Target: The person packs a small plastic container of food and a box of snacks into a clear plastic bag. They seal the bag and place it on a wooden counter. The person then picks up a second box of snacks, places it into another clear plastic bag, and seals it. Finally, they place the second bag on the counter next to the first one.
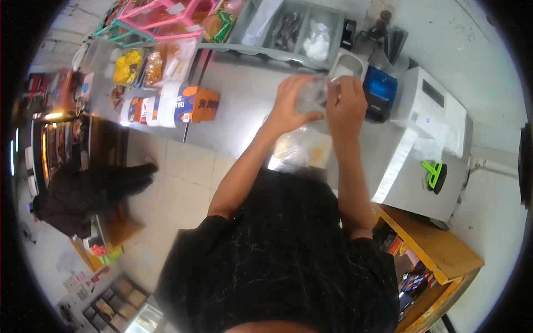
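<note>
While both hands meet just above the centre of the frame, the left hand (290, 105) and the right hand (347, 102) pinch a small clear plastic bag (312, 95) between them — fingers curled narrow on its upper edge, the bag raised off the grey counter (239, 105). What it holds is too blurred to tell. Below the hands, toward the middle of the picture, a second clear bag with something pale yellow inside (302, 149) lies on the counter.

To work the thin film well, I judge it best to keep the thumbs close together and the pull even, so that the plastic does not tear or slip, and to hold the bag over the counter rather than past its edge.

To the right stands a white receipt printer (438, 119) with a paper strip (395, 166) hanging down; a blue box (381, 90) sits just beside the right hand. A grey compartment tray (277, 53) lies at upper centre — snack packets (130, 66) at upper left.
</note>
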`<state>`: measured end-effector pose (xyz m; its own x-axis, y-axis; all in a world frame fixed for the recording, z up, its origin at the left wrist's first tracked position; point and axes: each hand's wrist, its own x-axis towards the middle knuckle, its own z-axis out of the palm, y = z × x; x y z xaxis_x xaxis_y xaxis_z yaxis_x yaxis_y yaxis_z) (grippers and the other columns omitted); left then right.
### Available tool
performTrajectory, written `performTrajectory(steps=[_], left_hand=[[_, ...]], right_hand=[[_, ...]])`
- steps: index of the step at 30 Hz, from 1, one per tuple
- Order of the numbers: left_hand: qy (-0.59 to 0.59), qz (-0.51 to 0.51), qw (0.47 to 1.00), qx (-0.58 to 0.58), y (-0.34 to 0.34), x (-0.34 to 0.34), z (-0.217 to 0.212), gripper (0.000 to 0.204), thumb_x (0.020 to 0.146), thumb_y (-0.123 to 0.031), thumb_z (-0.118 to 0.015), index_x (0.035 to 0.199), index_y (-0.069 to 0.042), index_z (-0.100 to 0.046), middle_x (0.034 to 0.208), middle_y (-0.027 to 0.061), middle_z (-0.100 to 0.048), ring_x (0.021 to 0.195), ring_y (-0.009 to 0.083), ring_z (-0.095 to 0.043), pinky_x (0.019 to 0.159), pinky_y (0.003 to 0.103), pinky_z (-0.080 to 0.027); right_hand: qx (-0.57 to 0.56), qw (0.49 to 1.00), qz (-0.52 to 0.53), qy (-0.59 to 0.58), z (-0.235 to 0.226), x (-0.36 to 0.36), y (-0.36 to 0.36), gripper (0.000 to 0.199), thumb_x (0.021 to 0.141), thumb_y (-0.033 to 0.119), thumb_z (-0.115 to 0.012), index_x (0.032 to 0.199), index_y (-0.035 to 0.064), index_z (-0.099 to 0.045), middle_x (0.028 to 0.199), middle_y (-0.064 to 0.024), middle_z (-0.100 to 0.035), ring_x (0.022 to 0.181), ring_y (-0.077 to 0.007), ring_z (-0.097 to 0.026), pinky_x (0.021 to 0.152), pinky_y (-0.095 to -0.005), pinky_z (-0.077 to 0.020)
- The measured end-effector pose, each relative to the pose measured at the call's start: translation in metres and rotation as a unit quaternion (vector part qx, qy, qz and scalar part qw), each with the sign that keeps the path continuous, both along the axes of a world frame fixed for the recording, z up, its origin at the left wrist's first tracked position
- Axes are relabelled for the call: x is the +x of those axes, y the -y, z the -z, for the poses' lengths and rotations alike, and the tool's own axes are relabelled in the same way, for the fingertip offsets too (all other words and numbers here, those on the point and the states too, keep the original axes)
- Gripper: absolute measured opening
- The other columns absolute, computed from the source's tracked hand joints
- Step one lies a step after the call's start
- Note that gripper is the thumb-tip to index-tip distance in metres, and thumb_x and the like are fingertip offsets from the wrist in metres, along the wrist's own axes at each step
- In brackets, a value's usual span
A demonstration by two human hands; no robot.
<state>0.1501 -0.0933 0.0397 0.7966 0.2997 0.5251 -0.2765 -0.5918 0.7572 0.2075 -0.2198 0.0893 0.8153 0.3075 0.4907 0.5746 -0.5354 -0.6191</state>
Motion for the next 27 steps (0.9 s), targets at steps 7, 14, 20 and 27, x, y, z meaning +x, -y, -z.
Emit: performTrajectory(steps=[7, 14, 20, 27], left_hand=[[0.004, 0.002, 0.963, -0.269, -0.007, 0.007, 0.002, 0.032, 0.104, -0.027, -0.039, 0.093, -0.001, -0.054, 0.083, 0.0079, -0.058, 0.083, 0.02, -0.056, 0.082, 0.033, -0.044], [-0.096, -0.04, 0.966, -0.238, -0.007, -0.002, -0.01, 0.035, 0.104, -0.03, -0.038, 0.089, -0.001, -0.051, 0.073, 0.0067, -0.052, 0.07, 0.0183, -0.053, 0.072, 0.033, -0.044], [-0.095, -0.075, 0.988, 0.092, -0.009, -0.001, -0.022, 0.025, 0.098, -0.024, -0.049, 0.1, 0.001, -0.053, 0.085, 0.02, -0.059, 0.078, 0.0351, -0.057, 0.07, 0.04, -0.044], [-0.1, -0.02, 0.99, 0.094, -0.029, -0.009, -0.013, 0.023, 0.091, -0.017, -0.061, 0.106, 0.0, -0.059, 0.108, 0.0159, -0.062, 0.106, 0.0308, -0.056, 0.09, 0.036, -0.043]], right_hand=[[0.45, 0.8, -0.19, -0.349, 0.013, 0.016, 0.0, 0.008, 0.092, 0.01, -0.06, 0.094, 0.0026, -0.058, 0.093, -0.0089, -0.064, 0.083, -0.0186, -0.062, 0.074, -0.0346, -0.0511], [0.367, 0.815, -0.226, -0.386, 0.017, 0.013, -0.018, 0.023, 0.091, 0.013, -0.062, 0.111, 0.0016, -0.058, 0.1, -0.0119, -0.065, 0.068, -0.0151, -0.06, 0.062, -0.0301, -0.0494], [0.142, 0.94, -0.267, -0.158, 0.025, 0.02, -0.032, 0.029, 0.09, 0.015, -0.063, 0.114, -0.0007, -0.06, 0.089, -0.0098, -0.07, 0.056, -0.0093, -0.055, 0.054, -0.0272, -0.0457], [0.254, 0.889, -0.242, -0.295, 0.009, 0.017, -0.029, 0.017, 0.092, 0.01, -0.056, 0.101, -0.0012, -0.065, 0.077, -0.0069, -0.07, 0.058, -0.0099, -0.06, 0.057, -0.0255, -0.0482]])
